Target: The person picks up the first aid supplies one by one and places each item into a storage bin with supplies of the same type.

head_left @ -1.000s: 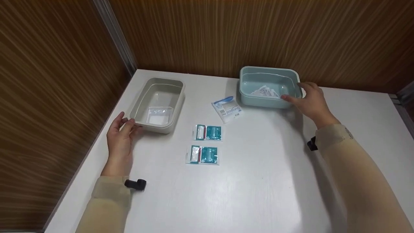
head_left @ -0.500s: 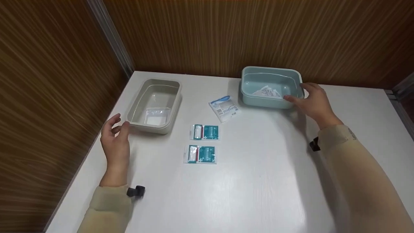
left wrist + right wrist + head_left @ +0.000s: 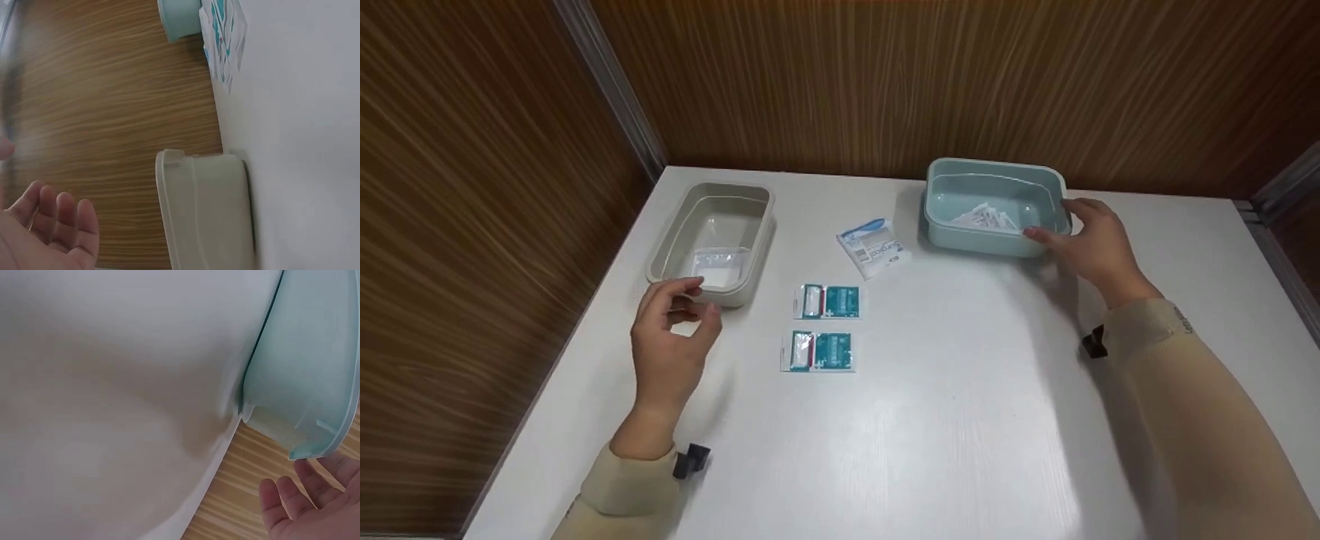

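My right hand [image 3: 1099, 251] grips the right front corner of a light blue plastic bin [image 3: 979, 240], thumb on the front rim and fingers at the right side. In the right wrist view its fingertips [image 3: 301, 467] touch the bin's rim. Several small white packets [image 3: 986, 217] lie inside this bin. Near the front of a beige bin [image 3: 757, 259], my left hand [image 3: 666, 356] is raised with loosely bent fingers and a gap to the thumb, holding nothing. The left wrist view shows that hand [image 3: 56, 230] apart from the beige bin [image 3: 208, 208]. A clear-and-white packet [image 3: 720, 268] lies inside it.
Between the bins lies a white and blue packet marked "Surgical" [image 3: 874, 249]. Two teal and white packets [image 3: 829, 301] lie in front of it on the white table [image 3: 930, 442]. Wood-grain panels [image 3: 810, 90] stand behind and to the left.
My left hand has come away from the beige bin's front left corner and moved right, towards me. The light blue bin has shifted slightly right with my right hand on it.
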`<state>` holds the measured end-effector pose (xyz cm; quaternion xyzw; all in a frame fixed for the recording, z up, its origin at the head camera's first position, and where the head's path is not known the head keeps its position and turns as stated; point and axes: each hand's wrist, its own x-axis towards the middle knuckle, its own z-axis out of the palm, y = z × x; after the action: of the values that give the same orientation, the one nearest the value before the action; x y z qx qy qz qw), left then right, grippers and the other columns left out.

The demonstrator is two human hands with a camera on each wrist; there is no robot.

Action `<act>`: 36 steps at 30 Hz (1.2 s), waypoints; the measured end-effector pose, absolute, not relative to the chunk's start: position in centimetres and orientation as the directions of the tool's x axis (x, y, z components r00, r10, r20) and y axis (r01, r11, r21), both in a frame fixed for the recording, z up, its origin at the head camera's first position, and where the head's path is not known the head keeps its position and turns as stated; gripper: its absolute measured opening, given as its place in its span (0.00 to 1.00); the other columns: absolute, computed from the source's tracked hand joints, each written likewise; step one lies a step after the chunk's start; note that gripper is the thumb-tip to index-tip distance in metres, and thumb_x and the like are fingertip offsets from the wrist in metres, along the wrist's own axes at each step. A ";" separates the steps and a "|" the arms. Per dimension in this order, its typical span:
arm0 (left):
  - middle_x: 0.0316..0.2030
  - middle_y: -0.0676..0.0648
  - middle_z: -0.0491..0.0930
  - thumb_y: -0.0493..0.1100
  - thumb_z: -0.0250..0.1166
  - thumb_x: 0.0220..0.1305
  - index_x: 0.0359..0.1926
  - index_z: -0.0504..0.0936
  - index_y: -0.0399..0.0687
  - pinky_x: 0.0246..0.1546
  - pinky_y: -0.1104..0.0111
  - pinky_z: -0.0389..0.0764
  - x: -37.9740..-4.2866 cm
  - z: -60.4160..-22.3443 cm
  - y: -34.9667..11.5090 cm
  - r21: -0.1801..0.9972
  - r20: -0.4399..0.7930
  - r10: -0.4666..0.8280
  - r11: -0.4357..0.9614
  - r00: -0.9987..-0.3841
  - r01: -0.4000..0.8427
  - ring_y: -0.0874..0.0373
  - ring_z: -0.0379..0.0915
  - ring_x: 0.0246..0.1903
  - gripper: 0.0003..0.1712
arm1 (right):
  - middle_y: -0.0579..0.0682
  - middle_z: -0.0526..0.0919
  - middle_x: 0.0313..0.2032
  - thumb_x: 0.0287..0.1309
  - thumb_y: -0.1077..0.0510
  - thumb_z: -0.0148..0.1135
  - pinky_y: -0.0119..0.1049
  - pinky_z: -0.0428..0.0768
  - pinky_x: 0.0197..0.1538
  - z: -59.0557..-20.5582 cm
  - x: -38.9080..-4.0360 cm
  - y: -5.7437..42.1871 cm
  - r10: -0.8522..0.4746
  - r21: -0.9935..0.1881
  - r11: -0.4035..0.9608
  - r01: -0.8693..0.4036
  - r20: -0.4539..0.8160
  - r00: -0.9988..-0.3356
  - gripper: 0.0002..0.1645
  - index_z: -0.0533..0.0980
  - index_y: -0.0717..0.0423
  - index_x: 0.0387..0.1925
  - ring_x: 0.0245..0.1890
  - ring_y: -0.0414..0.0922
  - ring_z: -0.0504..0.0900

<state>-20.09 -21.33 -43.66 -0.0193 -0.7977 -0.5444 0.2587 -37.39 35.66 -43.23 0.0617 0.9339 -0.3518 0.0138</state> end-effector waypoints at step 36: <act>0.82 0.46 0.74 0.48 0.89 0.59 0.86 0.71 0.55 0.56 0.56 0.84 -25.0 -46.1 -19.2 0.623 -0.140 0.225 0.777 -0.964 0.091 0.47 0.78 0.56 0.58 | 0.71 0.51 0.89 0.64 0.22 0.76 0.80 0.64 0.83 -43.0 -29.6 42.4 0.136 -0.609 0.780 0.144 -0.059 -0.989 0.73 0.57 0.62 0.89 0.86 0.78 0.56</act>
<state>-25.00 -19.19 -46.08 -0.0845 -0.9369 -0.3231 -0.1037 -29.57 42.39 -42.95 0.0743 0.9434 -0.3232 0.0058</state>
